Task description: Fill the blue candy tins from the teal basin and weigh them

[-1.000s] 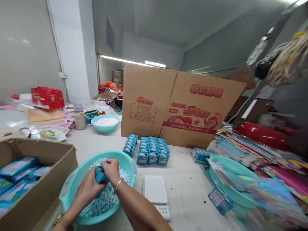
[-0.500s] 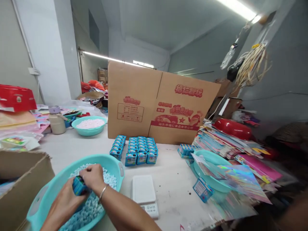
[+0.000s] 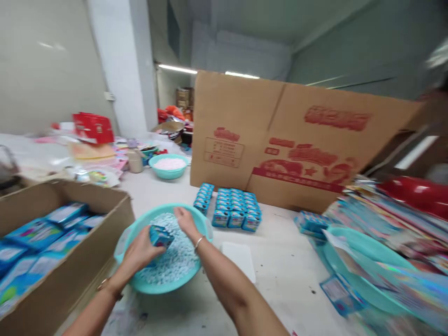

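Now I am gripping one small box point(image 3: 160, 235) in my closed left hand point(image 3: 140, 254) above the pellets point(image 3: 175, 263) in the near basin point(image 3: 154, 287), one of three on the bench point(image 3: 280, 270). My right hand point(image 3: 185, 223), clasping that box earlier, is now lying loosely spread on the pellets.

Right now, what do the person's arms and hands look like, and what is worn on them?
Both forearms are bare: no sleeves, no gloves. The right hand has a thin silver bangle at its wrist; the left hand has a thin gold-toned bracelet.
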The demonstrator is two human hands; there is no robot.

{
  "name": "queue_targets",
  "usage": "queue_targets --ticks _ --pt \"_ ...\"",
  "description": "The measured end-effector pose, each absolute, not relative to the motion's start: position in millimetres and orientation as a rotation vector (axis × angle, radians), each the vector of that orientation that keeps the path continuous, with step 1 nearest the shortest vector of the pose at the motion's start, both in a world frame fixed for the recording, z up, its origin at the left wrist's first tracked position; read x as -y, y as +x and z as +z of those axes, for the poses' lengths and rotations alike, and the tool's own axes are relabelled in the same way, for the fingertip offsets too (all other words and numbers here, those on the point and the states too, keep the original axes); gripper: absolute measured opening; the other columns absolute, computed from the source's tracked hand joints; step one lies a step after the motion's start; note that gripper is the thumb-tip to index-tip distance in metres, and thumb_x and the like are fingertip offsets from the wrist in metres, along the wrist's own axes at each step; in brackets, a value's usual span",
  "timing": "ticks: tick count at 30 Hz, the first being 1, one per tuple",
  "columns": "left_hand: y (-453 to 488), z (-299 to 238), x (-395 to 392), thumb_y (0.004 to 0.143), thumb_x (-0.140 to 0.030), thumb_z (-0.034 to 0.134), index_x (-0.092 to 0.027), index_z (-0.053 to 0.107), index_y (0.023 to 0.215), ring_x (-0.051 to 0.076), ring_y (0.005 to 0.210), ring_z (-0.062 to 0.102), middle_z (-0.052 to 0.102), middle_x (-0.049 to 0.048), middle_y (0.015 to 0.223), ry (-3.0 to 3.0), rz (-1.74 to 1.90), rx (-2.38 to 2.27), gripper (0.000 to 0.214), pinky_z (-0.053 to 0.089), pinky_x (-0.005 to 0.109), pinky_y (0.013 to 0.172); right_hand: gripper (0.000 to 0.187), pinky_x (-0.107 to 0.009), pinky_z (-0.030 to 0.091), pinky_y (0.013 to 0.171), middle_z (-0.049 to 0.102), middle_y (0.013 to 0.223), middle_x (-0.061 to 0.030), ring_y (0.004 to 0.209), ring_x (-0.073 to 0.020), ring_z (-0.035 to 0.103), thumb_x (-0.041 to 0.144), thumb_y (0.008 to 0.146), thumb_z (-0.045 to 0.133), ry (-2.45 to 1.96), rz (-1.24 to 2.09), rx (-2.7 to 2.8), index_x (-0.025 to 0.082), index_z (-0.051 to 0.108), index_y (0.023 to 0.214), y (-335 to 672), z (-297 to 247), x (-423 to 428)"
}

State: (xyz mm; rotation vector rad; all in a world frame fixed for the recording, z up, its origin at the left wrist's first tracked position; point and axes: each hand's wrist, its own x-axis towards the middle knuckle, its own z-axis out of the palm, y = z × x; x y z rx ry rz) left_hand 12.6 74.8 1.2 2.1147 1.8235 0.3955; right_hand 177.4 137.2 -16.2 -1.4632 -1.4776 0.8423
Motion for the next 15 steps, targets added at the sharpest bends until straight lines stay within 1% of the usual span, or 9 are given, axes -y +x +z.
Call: queue_targets --ticks 2,4,6,8,11,13,15 --pt "13 9 -76 0.063 -0.039 0.065 -0.015 0.054 0.106 0.033 0.098 0.066 0.068 0.0147 0.107 2.124 0.268 -1.906 0.050 0.048 0.036 0.077 0.024 -0.034 0.040 0.099 0.069 0.113 -0.0106 0.111 -0.0231 0.057 0.027 0.088 0.056 -1.513 0.832 1.457 0.018 0.071 0.106 182 -34 -152" --pt "15 9 -81 0.059 -0.033 0.067 -0.015 0.057 0.101 0.036 0.098 0.066 0.068 0.0169 0.105 2.107 0.184 -1.954 0.046 0.047 0.037 0.075 0.021 -0.036 0.037 0.101 0.069 0.111 -0.0136 0.112 -0.0258 0.054 0.024 0.083 0.062 -1.537 0.825 1.434 0.017 0.072 0.100 180 -53 -162" --pt "19 4 -87 0.054 -0.027 0.070 -0.015 0.059 0.100 0.037 0.097 0.067 0.069 0.0190 0.105 2.089 0.110 -1.964 0.048 0.047 0.037 0.074 0.019 -0.036 0.037 0.099 0.069 0.107 -0.0141 0.107 -0.0256 0.056 0.023 0.083 0.061 -1.539 0.822 1.397 0.016 0.072 0.097 173 -69 -167" --pt "22 -4 -94 0.051 -0.024 0.072 -0.013 0.058 0.102 0.039 0.097 0.067 0.069 0.0209 0.104 2.067 0.065 -1.962 0.054 0.047 0.037 0.073 0.017 -0.035 0.041 0.093 0.070 0.099 -0.0117 0.098 -0.0236 0.059 0.025 0.085 0.060 -1.528 0.838 1.348 0.016 0.072 0.093 165 -82 -169" --pt "26 -15 -98 0.053 -0.027 0.072 -0.013 0.056 0.105 0.039 0.099 0.066 0.068 0.0200 0.107 2.050 0.083 -1.952 0.056 0.047 0.037 0.074 0.016 -0.033 0.048 0.084 0.069 0.087 -0.0063 0.087 -0.0203 0.061 0.030 0.085 0.064 -1.491 0.921 1.276 0.014 0.070 0.084 155 -94 -171" --pt "28 -19 -97 0.057 -0.027 0.070 -0.015 0.055 0.105 0.037 0.102 0.065 0.066 0.0179 0.110 2.053 0.148 -1.938 0.052 0.047 0.037 0.077 0.022 -0.034 0.052 0.079 0.068 0.091 -0.0041 0.086 -0.0191 0.063 0.034 0.087 0.065 -1.448 0.994 1.218 0.013 0.067 0.091 150 -96 -171" --pt "28 -21 -93 0.059 -0.026 0.069 -0.015 0.054 0.104 0.035 0.106 0.063 0.065 0.0165 0.113 2.046 0.237 -1.925 0.048 0.046 0.036 0.080 0.028 -0.036 0.056 0.076 0.066 0.102 -0.0042 0.088 -0.0188 0.064 0.037 0.090 0.063 -1.381 1.038 1.123 0.013 0.064 0.104 146 -93 -168"
